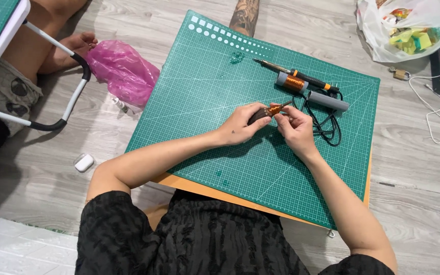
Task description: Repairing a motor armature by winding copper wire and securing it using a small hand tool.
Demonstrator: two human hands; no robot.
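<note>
Green gridded cutting mat (204,112) — copper-orange coil (273,109), pink bag (124,71).

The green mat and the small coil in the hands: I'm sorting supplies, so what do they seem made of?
The green mat looks like matte, flexible vinyl or rubber, printed with a pale grid. The small coil, held between both hands, looks like glossy copper wire: orange-brown metallic sheen, wound on a dark core.

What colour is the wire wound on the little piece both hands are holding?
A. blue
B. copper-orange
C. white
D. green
B: the coil pinched between the left hand and the right hand shows shiny copper-orange windings, like the spool lying further back on the green mat.
</note>
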